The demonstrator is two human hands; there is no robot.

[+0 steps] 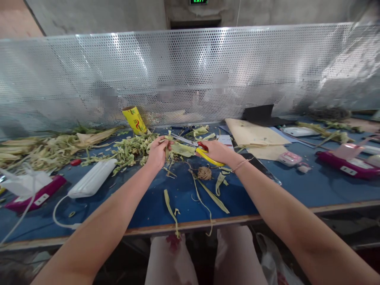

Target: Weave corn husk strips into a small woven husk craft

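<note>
Right hand (218, 151) grips yellow-handled scissors (204, 154), blades open and pointing left over the blue table (297, 186). Left hand (156, 152) is closed around a green leaf strip (181, 149) stretching toward the blades. A twine ball (204, 173) lies just below both hands.

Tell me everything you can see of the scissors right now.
The scissors have yellow and red handles, plastic by the look, and slim silver metal blades. The right hand grips the handles; the blades stand open, pointing left toward the green leaf strip that the left hand holds, just above the blue table.
</note>
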